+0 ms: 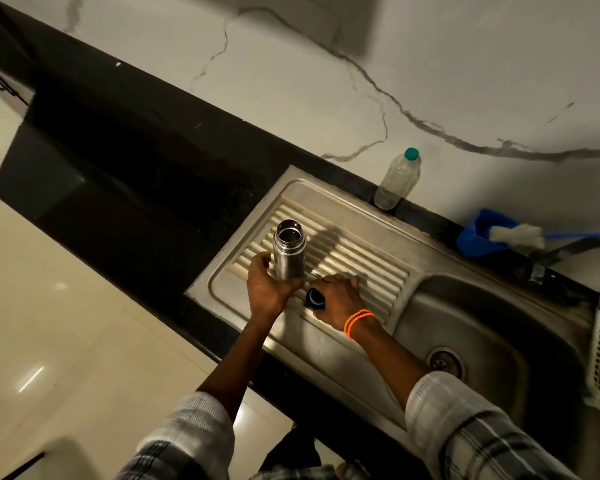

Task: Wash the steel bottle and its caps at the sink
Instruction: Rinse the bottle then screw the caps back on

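We hold the steel bottle (289, 252) upright on the ribbed drainboard (354, 258) left of the basin, open mouth up, our left hand (267, 289) curled round its base, our right hand (340, 301) gripping a dark cap (315, 298) beside it.

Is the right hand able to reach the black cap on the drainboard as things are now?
Probably yes. The right hand lies on the drainboard right beside the black cap, and nothing stands between them. The left hand grips the steel bottle, clear of the cap.
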